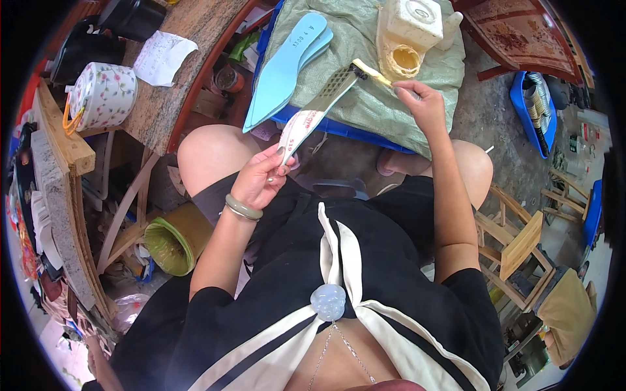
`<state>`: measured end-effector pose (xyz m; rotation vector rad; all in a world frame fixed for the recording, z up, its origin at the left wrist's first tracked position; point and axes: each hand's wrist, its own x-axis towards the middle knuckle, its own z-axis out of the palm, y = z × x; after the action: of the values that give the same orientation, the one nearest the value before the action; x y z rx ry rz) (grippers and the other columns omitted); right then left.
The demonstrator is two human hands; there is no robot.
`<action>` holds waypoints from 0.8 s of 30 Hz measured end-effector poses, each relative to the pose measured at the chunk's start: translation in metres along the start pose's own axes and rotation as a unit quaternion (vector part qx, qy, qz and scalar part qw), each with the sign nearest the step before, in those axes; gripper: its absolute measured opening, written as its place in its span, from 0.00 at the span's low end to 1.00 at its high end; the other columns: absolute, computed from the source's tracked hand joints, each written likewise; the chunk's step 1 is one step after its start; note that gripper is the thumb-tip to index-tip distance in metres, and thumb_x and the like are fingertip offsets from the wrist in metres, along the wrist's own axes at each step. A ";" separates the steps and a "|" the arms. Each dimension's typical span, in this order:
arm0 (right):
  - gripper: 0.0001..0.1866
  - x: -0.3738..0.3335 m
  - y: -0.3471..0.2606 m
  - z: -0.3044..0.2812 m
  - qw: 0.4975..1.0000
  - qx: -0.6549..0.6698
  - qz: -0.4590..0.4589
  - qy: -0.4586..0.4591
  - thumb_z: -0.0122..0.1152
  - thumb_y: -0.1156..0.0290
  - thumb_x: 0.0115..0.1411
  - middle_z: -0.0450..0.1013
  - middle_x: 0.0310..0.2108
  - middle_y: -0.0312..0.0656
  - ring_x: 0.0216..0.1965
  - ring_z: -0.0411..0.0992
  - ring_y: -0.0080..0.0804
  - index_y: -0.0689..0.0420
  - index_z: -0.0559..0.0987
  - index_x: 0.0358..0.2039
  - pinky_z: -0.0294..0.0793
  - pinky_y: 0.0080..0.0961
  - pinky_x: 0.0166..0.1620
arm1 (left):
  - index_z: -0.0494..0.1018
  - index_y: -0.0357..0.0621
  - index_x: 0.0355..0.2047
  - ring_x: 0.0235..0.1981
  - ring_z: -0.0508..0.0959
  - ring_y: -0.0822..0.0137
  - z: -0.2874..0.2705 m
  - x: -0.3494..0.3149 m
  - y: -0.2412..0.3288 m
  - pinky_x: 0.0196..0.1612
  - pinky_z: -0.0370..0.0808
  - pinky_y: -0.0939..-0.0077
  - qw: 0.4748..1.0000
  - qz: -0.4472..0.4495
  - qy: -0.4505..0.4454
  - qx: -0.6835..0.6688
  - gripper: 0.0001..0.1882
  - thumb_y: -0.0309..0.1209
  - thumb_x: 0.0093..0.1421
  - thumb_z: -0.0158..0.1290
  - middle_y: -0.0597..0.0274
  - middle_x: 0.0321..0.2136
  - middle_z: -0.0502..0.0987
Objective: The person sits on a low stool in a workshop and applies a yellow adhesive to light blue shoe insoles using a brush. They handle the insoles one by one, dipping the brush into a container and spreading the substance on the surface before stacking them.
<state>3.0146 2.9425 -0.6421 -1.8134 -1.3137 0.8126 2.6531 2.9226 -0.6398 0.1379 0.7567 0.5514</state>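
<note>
My left hand (262, 171) pinches the heel end of a shoe insole (306, 124), white with red print and a dark checked patch toward its far end. The insole slants up and away to the right. My right hand (422, 105) grips the tip of a pale yellow brush handle (377, 75); the dark brush head rests at the insole's far end. Just beyond sits a cut-open white plastic jug (412, 29), crusted round its mouth, with yellowish liquid inside. Left of it lie several light blue insoles (290, 65) in a stack.
A green woven sheet (355, 117) covers the blue-edged work surface. At the left are a stone-topped counter (189, 58), a flowered pot (107, 94) and a green-rimmed bin (171, 244). Wooden stools (515, 244) and a blue tray (535, 114) stand on the floor at the right.
</note>
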 end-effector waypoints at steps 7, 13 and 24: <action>0.11 0.026 -0.005 0.003 0.993 -0.095 -0.064 -0.020 0.61 0.64 0.53 0.78 0.26 0.42 0.27 0.76 0.28 0.53 0.84 0.34 0.73 0.25 0.35 | 0.65 0.34 0.54 0.22 0.69 0.83 0.027 -0.004 0.018 0.21 0.64 0.93 0.950 0.089 0.050 0.294 0.20 0.26 0.62 0.49 0.64 0.30 0.77; 0.09 0.024 -0.028 0.003 0.983 -0.098 -0.150 -0.040 0.62 0.65 0.52 0.78 0.26 0.43 0.27 0.76 0.32 0.54 0.83 0.32 0.73 0.27 0.35 | 0.69 0.33 0.49 0.23 0.72 0.81 0.053 -0.010 0.013 0.27 0.70 0.86 0.853 0.197 0.100 0.472 0.16 0.26 0.62 0.48 0.65 0.30 0.77; 0.09 -0.055 -0.076 -0.005 0.992 -0.010 -0.062 -0.107 0.62 0.69 0.53 0.79 0.29 0.39 0.31 0.74 0.21 0.59 0.83 0.33 0.72 0.20 0.37 | 0.73 0.34 0.37 0.21 0.76 0.71 0.072 -0.014 -0.004 0.27 0.72 0.76 0.737 0.262 0.134 0.609 0.08 0.26 0.60 0.49 0.58 0.23 0.76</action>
<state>2.9666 2.9039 -0.5711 -1.6772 -1.5597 0.9475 2.6956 2.9173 -0.5806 1.5758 1.2880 0.5225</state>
